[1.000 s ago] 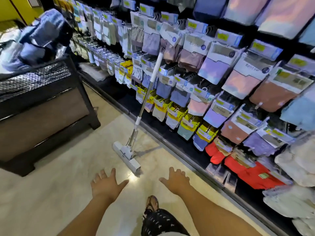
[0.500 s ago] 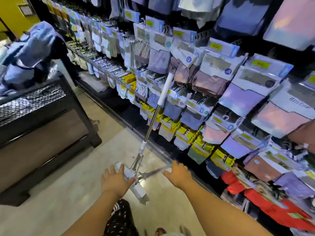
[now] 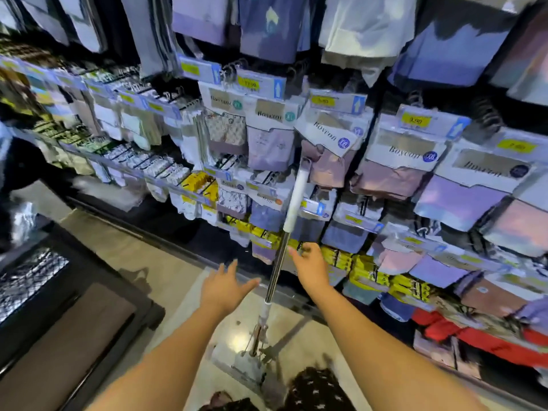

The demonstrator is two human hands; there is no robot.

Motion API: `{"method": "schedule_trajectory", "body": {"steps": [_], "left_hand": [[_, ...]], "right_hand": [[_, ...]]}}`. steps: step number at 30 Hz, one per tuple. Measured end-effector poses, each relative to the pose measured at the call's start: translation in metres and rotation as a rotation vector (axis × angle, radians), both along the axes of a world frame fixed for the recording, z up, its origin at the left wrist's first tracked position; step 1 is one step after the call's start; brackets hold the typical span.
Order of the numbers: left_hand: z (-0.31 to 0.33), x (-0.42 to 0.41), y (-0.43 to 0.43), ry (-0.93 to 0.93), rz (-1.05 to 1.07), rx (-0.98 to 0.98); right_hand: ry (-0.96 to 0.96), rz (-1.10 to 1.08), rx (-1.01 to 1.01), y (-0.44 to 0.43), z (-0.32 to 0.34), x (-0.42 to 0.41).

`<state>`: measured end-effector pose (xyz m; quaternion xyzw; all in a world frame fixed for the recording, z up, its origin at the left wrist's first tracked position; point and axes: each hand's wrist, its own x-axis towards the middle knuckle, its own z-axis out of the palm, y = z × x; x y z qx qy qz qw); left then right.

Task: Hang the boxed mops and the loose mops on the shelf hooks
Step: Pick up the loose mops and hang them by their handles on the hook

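Down on the pale floor sits the grey mop head of a loose mop, not on any hook, propped at a slant up and to the right. Bare metal along the lower shaft, white grip above, top end lost among the hanging garment packets of the shelf wall, right by a pinkish one. Left hand out in front, released, fingers spread, thumb pointing towards the shaft, clear of it and holding nothing. Right hand a touch higher on the other side of the shaft, also released, fingers loose and stretched towards the metal, fingertips just beside it; too blurred to call contact, no grasp visible. Shaft running up between the two hands. Behind, rows of packets in lilac, pink and white under yellow price tags, red ones lower right. Off to the left, a black stand with a mesh top. At the bottom edge, dark patterned trousers just beside the mop head.
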<state>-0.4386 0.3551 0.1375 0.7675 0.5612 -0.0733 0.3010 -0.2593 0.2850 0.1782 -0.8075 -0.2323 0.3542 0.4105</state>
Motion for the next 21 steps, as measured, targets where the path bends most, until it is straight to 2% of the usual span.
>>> {"method": "schedule_trajectory", "body": {"steps": [7,15,21], "left_hand": [[0.013,0.054,0.065,-0.392,0.067,-0.053],[0.007,0.143,0.12,-0.552,0.121,-0.211],[-0.006,0.171,0.142,-0.684,0.117,-0.412]], "right_hand": [[-0.035,-0.057,0.068,0.061,0.022,0.053],[0.035,0.028,0.044,0.131,0.009,0.1],[0.002,0.011,0.155,0.15,0.005,0.114]]}}
